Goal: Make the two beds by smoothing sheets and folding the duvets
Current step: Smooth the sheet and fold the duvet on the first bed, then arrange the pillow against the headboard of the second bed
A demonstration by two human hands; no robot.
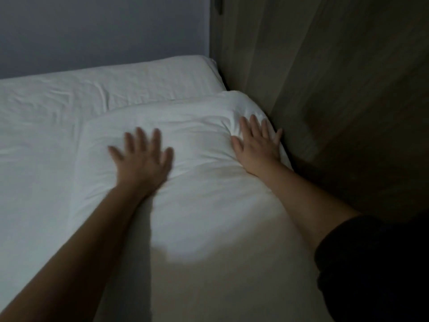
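A white folded duvet (197,205) lies thick along the right side of the bed, its far end rounded and puffy. My left hand (142,156) lies flat on it with fingers spread, blurred by motion. My right hand (257,141) presses flat on the duvet's far right edge, fingers straight, close to the wooden panel. The white sheet (39,159) covers the mattress to the left, lightly wrinkled. A white pillow (144,77) lies at the head of the bed against the wall.
A wooden panel or wardrobe (336,89) stands tight against the bed's right side. A grey-blue wall (104,29) runs behind the pillow. The room is dim. My dark sleeve (371,263) fills the lower right corner.
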